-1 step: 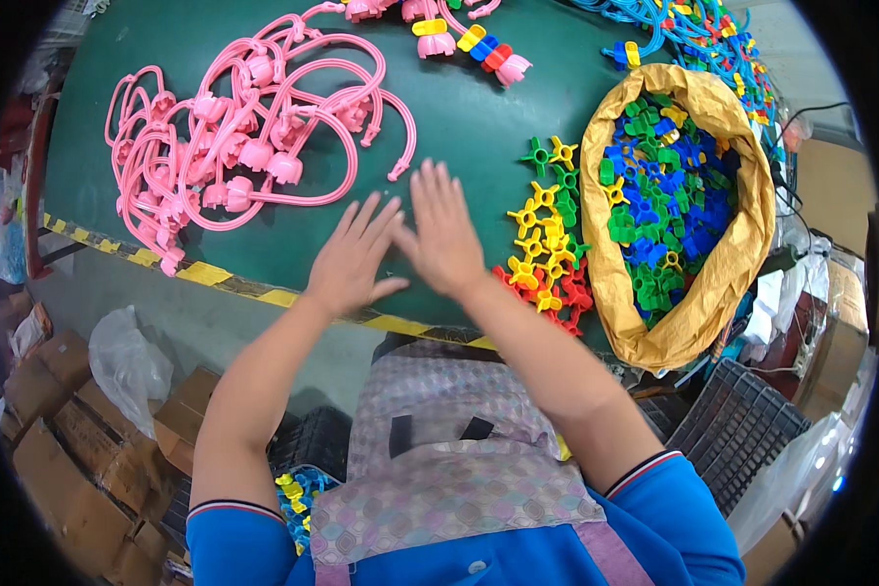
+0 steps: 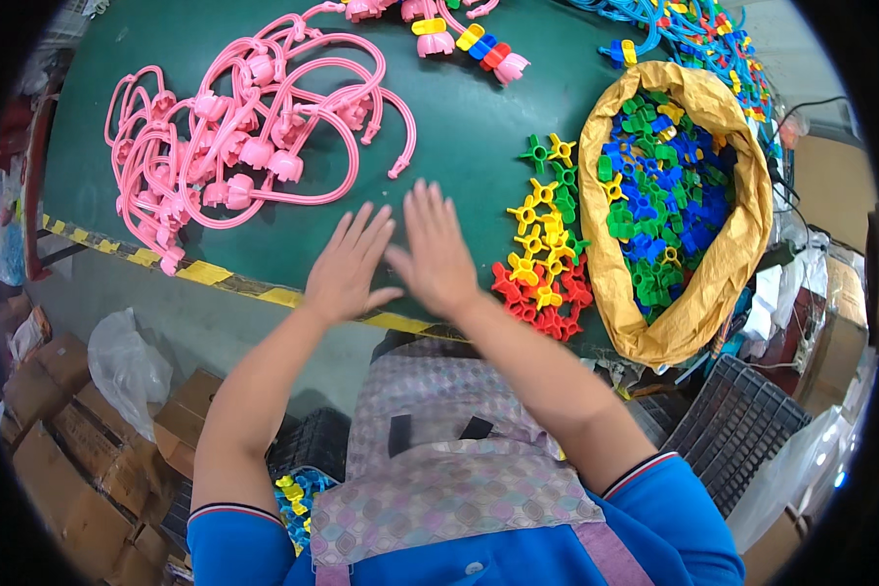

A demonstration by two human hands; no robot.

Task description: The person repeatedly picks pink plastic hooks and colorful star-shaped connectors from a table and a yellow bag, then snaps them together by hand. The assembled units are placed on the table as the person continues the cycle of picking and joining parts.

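Both bare hands are over the near part of the green tabletop, palms down with fingers stretched out. My left hand and my right hand are close together, and neither holds anything. To their left is a tangled heap of pink plastic tubes with cup-shaped ends. On the right side, small pronged plastic pieces lie loose: green ones, yellow ones and red ones. My right hand is nearer to these. I cannot tell whether the palms touch the surface.
A tan sack with a rolled rim holds many blue and green pieces. Blue tubes with coloured pieces lie at the far right. Pink cups with coloured clips are at the back. Striped tape marks the near edge. Cardboard boxes stand lower left.
My right hand has shifted slightly toward me, and my left hand a little too. More of the red pieces show beside my right forearm. Nothing was picked up.
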